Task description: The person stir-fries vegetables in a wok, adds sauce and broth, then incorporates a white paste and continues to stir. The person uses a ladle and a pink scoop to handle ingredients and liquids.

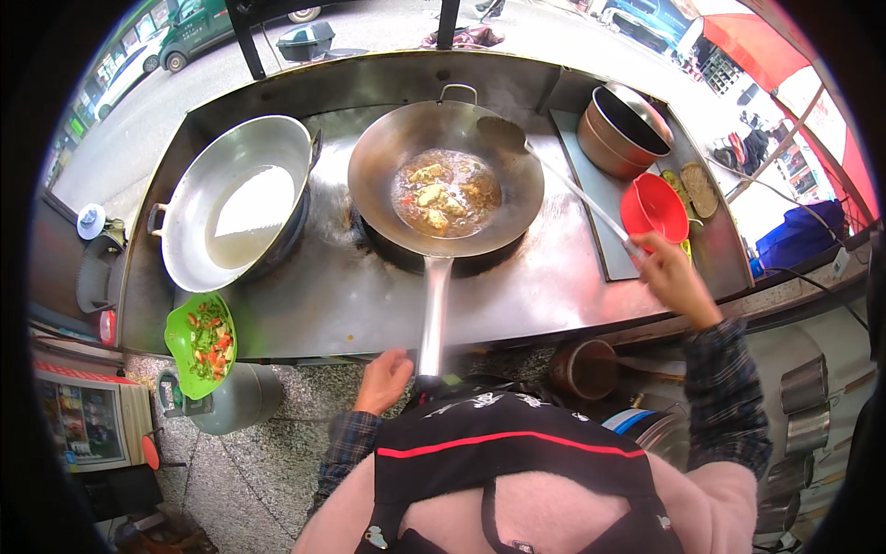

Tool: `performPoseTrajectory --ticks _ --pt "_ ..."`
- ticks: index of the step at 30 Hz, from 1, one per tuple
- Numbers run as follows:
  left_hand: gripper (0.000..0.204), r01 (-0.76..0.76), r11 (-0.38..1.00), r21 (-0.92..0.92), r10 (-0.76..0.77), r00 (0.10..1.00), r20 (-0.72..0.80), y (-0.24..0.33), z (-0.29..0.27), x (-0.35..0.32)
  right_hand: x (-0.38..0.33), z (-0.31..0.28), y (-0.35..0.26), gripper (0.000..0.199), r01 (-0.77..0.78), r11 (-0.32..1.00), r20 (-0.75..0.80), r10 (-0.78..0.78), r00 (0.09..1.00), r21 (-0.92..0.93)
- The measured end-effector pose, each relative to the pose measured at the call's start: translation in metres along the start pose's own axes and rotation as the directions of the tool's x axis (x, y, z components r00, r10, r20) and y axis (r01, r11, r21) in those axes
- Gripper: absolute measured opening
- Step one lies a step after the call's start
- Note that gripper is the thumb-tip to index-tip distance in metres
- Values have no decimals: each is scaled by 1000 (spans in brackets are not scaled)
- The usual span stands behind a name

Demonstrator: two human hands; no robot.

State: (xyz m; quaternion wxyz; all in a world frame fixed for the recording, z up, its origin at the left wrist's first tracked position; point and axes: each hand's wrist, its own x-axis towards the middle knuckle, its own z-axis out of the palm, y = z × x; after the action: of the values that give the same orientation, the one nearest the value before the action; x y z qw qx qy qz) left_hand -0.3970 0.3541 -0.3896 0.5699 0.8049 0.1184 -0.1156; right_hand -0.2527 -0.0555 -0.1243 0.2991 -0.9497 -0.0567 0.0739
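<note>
My right hand [678,277] is closed round the grip of a long-handled ladle [577,189]. Its dark head lies against the upper right wall of a wok [369,166]. Inside the wok, yellowish food pieces [434,198] sit in brown, bubbling liquid with bits of red. The wok's metal handle [437,305] points toward me. Just left of the handle's end, my left hand [383,381] is at the stove's front edge with its fingers curled in. It appears apart from the handle, and whatever is inside the fingers is hidden.
A wide metal pan [175,217] with shallow liquid stands left. A green bowl [187,383] of cut vegetables sits at the front left, over a gas cylinder [249,402]. At right are a red bowl [655,208], a copper-coloured pot [609,148] and a grey board [577,138].
</note>
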Motion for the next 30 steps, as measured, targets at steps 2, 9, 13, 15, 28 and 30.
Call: performPoseTrajectory --ticks 2,9,13,15,28,30 --pt "39 16 999 -39 -17 1000 -17 -1 0 0 -15 25 12 26 -111 967 68 98 993 230" --pt "35 18 992 -123 -6 996 91 27 -4 -1 -21 60 21 30 -152 857 -7 178 984 492" --pt "46 132 772 -622 75 953 295 66 -5 -11 -24 77 23 31 -189 820 50 193 980 541" --pt "62 180 604 -776 157 928 338 85 -8 -18 -22 84 25 30 -185 799 67 179 982 572" --pt "49 121 640 -759 203 926 318 121 -3 -33 23 147 26 29 444 895 -269 -416 868 49" --pt "49 119 633 -765 201 929 310 122 0 -34 27 150 24 29 483 874 -287 -452 845 45"
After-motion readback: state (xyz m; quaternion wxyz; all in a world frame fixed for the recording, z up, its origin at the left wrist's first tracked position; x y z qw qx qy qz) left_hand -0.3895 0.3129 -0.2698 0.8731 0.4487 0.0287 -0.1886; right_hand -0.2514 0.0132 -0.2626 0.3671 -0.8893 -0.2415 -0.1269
